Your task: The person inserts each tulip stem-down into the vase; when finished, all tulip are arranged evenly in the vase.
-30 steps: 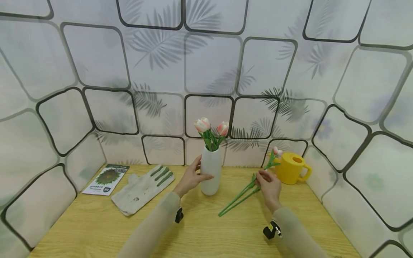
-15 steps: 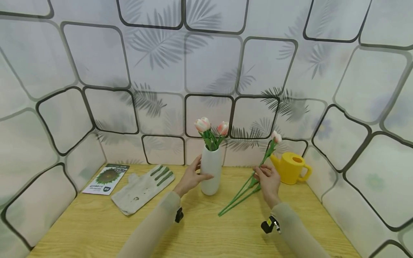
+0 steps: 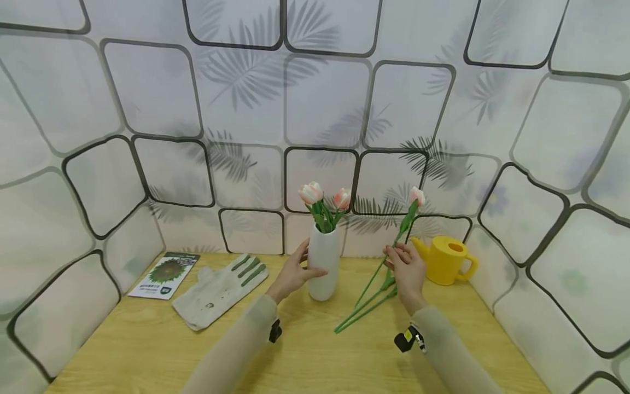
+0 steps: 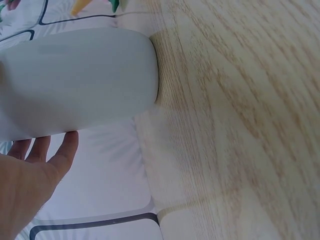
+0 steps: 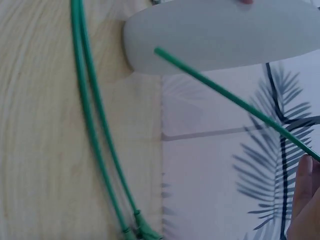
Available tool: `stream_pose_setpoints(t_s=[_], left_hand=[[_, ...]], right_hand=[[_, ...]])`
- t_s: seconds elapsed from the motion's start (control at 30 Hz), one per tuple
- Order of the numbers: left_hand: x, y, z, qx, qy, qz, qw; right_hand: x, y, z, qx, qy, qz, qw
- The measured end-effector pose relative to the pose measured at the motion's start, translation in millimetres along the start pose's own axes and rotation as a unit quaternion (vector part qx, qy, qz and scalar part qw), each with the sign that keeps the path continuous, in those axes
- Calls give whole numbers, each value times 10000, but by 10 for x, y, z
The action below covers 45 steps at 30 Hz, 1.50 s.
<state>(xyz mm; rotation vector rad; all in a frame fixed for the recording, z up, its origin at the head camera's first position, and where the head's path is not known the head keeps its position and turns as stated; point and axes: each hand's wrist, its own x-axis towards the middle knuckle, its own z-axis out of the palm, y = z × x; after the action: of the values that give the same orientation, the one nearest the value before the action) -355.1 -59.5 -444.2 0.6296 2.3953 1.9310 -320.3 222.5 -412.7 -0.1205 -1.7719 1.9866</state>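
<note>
A white vase (image 3: 323, 262) stands upright on the table, holding two pink-and-white tulips (image 3: 311, 193). My left hand (image 3: 295, 276) holds the vase from its left side, thumb across the front and fingers around the back. With my right hand (image 3: 407, 271) I pinch the stem of another artificial tulip (image 3: 416, 196), its bloom up and its stem slanting down to the left. In the right wrist view that green stem (image 5: 220, 90) hangs above the table, its lower end in front of the vase. Beneath it lie two more green stems (image 3: 361, 313), their upper ends hidden by my right hand.
A yellow watering can (image 3: 445, 261) sits at the back right, close beside my right hand. Left of the vase lie a white-and-green work glove (image 3: 219, 293) and a sunflower seed packet (image 3: 164, 275). Patterned fabric walls (image 3: 325, 104) enclose the wooden table (image 3: 315, 355).
My right hand has lifted one tulip off the table and tilted it more upright, moving slightly left and up. My left hand keeps its place on the vase.
</note>
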Motion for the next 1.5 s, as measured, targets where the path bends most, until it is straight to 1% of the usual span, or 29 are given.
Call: stream_pose_setpoints(t_s=[0.23, 0.4, 0.53, 0.67, 0.8, 0.87, 0.93, 1.07, 1.2, 1.27, 1.37, 1.43, 1.5], left_hand=[[11, 14, -7, 10, -26, -36, 10000], [11, 15, -6, 25, -43, 11, 10000], [1, 17, 3, 16, -39, 8, 10000], [-8, 33, 5, 4, -46, 37, 10000], [-5, 45, 6, -46, -44, 43, 10000], [-4, 45, 5, -57, -38, 22, 10000], [-5, 42, 4, -47, -29, -10, 10000], [-9, 26, 1, -19, -24, -58, 10000], [-8, 7, 3, -47, -77, -48, 9999], [-9, 1, 6, -69, -100, -60, 9999], [-12, 4, 7, -80, -98, -40, 9999], [-14, 13, 6, -73, -67, -38, 9999], [-15, 22, 5, -67, -44, -22, 10000]], right_hand=[[32, -219, 149, 340, -316, -331, 9984], [51, -348, 228, 498, -417, -377, 9972], [75, -418, 240, 474, -587, -451, 9961], [76, -492, 256, 408, -788, -374, 9954], [75, -563, 299, 296, -1186, -348, 9919], [77, -590, 335, 238, -1391, -427, 9891], [81, -607, 376, 226, -1472, -511, 9875], [102, -609, 448, 422, -1386, -599, 9876], [119, -616, 481, 764, -1200, -495, 9886], [135, -640, 482, 1017, -1081, -421, 9880], [180, -694, 477, 1445, -871, -381, 9849], [221, -734, 475, 1747, -753, -388, 9810], [258, -769, 471, 1921, -647, -423, 9783]])
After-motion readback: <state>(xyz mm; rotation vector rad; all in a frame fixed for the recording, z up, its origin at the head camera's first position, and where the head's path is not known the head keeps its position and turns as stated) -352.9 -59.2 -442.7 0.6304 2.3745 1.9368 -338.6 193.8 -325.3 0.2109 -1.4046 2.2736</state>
